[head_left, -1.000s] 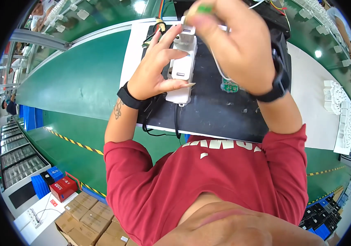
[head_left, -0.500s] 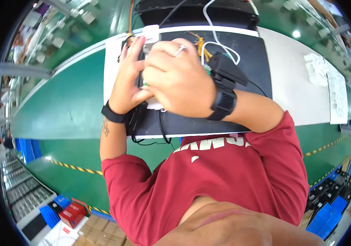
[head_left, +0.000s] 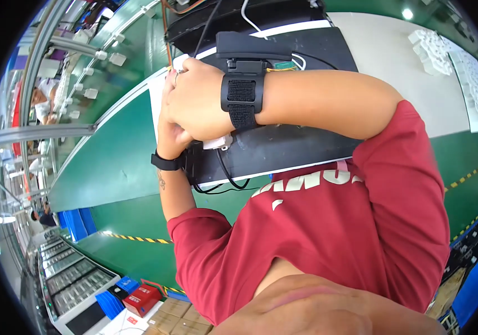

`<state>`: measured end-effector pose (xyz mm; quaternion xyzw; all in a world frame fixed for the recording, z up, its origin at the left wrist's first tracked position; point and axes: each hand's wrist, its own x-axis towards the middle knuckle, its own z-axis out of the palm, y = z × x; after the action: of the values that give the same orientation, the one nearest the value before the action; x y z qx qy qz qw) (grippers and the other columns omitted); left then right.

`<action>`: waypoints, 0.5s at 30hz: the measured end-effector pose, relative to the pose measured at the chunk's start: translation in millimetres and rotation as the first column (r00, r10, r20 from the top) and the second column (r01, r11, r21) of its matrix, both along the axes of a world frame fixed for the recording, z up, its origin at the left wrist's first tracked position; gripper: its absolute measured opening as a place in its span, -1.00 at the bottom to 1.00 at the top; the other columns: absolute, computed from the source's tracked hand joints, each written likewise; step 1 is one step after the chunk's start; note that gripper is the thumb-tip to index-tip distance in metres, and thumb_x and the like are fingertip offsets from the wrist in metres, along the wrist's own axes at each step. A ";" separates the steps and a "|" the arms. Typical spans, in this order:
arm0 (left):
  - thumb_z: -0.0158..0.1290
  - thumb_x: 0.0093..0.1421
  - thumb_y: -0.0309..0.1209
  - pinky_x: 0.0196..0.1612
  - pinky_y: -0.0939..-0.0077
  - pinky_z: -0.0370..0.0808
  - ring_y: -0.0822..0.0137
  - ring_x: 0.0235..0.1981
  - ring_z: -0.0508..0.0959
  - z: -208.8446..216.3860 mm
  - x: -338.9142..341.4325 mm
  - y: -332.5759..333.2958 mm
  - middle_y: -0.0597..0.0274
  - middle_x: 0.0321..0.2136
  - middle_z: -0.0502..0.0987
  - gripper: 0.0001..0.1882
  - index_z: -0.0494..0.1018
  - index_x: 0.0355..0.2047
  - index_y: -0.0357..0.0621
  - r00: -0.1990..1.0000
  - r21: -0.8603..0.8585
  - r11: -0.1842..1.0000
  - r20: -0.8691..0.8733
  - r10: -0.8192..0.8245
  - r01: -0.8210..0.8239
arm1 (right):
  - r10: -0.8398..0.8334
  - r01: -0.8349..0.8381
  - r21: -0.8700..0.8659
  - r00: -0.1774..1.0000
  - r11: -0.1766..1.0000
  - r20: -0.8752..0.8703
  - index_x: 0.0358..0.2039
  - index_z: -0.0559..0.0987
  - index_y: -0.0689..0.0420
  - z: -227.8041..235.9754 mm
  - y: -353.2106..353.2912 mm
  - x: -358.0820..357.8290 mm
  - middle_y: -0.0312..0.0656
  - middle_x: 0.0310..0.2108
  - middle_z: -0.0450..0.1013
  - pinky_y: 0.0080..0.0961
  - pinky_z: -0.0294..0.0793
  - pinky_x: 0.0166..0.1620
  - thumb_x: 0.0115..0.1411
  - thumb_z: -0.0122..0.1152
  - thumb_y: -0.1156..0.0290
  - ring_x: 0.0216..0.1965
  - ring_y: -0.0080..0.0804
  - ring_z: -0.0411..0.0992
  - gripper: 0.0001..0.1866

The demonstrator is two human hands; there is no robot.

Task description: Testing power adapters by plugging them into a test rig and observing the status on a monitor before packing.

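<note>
My right hand lies closed over a white oblong device, of which only a bottom corner and a top corner show. A black strap-on unit sits on my right wrist. My left hand, with a black watch on its wrist, grips the same device from below, mostly hidden by the right hand. Both hands are at the left end of a black work mat. Black cables hang off the mat's near edge.
The mat lies on a white bench top beside a green conveyor belt. White moulded parts and a printed sheet are at the far right. Blue bins, a red box and cardboard boxes stand on the floor. Another person works at far left.
Both hands have shifted left to the mat's left end with the white device. My right hand, earlier raised with something small, now covers the device; the view has swung right.
</note>
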<state>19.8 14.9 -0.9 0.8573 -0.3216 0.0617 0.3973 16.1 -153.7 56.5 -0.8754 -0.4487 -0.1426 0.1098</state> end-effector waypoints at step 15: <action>0.09 -0.10 0.17 0.22 0.10 -0.10 -0.06 0.22 0.01 -28.6 -6.2 26.1 -0.17 0.19 -0.02 -0.03 0.01 0.18 -0.15 0.958 -0.573 0.801 -0.094 -0.271 0.171 | 0.070 0.098 0.417 0.927 0.903 -0.367 -0.34 0.52 0.18 29.7 -109.9 -4.0 -0.21 -0.45 0.47 -0.48 0.37 -0.32 0.09 0.10 0.22 -0.42 -0.42 0.42 -0.73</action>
<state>13.6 40.9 -29.5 0.6617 -0.3519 0.0321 0.6613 12.1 -263.6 86.2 -0.8439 -0.3707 -0.0692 0.3817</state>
